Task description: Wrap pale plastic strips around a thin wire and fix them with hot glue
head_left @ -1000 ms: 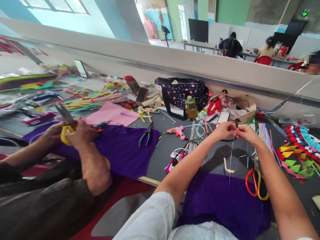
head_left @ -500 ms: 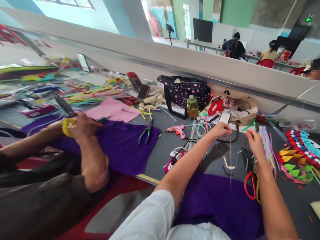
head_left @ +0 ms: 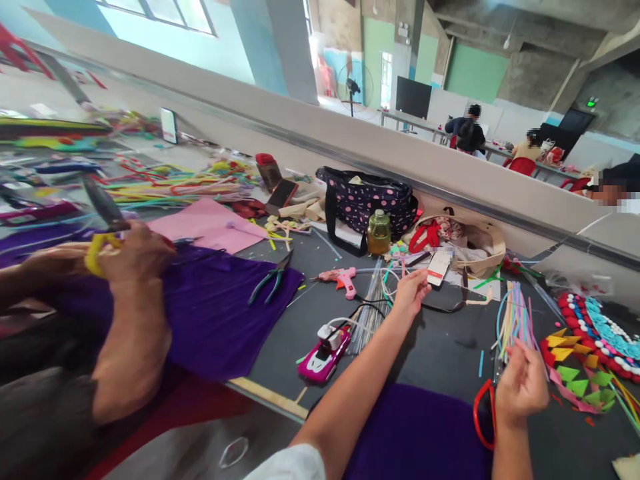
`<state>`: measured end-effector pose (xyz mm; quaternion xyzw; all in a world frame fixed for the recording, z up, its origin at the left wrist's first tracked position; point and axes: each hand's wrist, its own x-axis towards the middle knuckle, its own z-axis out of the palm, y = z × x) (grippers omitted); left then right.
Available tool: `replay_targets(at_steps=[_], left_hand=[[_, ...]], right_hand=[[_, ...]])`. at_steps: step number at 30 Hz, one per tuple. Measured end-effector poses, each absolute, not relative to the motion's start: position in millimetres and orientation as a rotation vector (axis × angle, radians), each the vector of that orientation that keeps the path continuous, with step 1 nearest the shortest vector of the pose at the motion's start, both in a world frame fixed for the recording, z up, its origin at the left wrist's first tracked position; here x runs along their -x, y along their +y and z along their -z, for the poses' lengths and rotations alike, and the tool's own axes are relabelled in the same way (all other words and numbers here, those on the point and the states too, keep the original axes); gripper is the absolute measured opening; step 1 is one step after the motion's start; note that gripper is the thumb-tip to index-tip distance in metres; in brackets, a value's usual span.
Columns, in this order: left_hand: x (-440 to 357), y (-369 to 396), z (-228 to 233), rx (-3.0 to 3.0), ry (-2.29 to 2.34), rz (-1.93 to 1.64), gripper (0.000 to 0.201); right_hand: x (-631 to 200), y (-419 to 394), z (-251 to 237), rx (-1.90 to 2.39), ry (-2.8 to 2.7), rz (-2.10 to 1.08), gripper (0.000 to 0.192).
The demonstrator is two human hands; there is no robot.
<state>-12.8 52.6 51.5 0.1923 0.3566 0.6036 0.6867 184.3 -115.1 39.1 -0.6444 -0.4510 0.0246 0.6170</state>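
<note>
Grey table (head_left: 450,340) lay bare between hands; left hand (head_left: 411,293) spread loosely near wires (head_left: 370,303), right hand (head_left: 520,387) curled, fingertips pinched beside straws (head_left: 513,320).

Worktop (head_left: 440,340) — dark grey, matt, faintly textured. Purple cloth (head_left: 220,307) — soft fabric, matt, creased. Pink sheet (head_left: 210,223): matt, looks like felt or paper; cannot tell which. Pliers (head_left: 273,277): dull metal jaws, teal plastic grips. Glue gun (head_left: 340,277): smooth pink plastic. Bottle (head_left: 379,233): glossy, clear amber. Polka-dot bag (head_left: 370,197): woven cloth. Straws (head_left: 515,317): thin glossy plastic.
</note>
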Motion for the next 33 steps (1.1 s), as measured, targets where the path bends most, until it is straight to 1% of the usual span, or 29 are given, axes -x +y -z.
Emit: replay_targets(at_steps=[2, 5, 8, 12, 18, 33], left_hand=[[6, 43, -38, -0.358, 0.793, -1.341, 0.015], [-3, 30, -20, -0.295, 0.796, -1.311, 0.016], [-6, 20, -7, -0.291, 0.799, -1.289, 0.016], [-4, 15, 2, -0.349, 0.77, -1.215, 0.018], [1, 14, 9, -0.453, 0.705, -1.07, 0.02], [6, 8, 3, -0.583, 0.698, -1.046, 0.023]], right_hand=[[-180, -97, -27, 1.486, -1.002, -0.259, 0.033], [-179, -66, -13, 1.375, -0.787, -0.585, 0.041], [-181, -49, -5, 1.217, -0.65, -0.751, 0.041], [-186, -47, 3, 1.165, -0.557, -0.746, 0.035], [-195, -52, 10, 1.181, -0.542, -0.733, 0.032], [-202, -59, 6, 1.126, -0.551, -0.808, 0.037]])
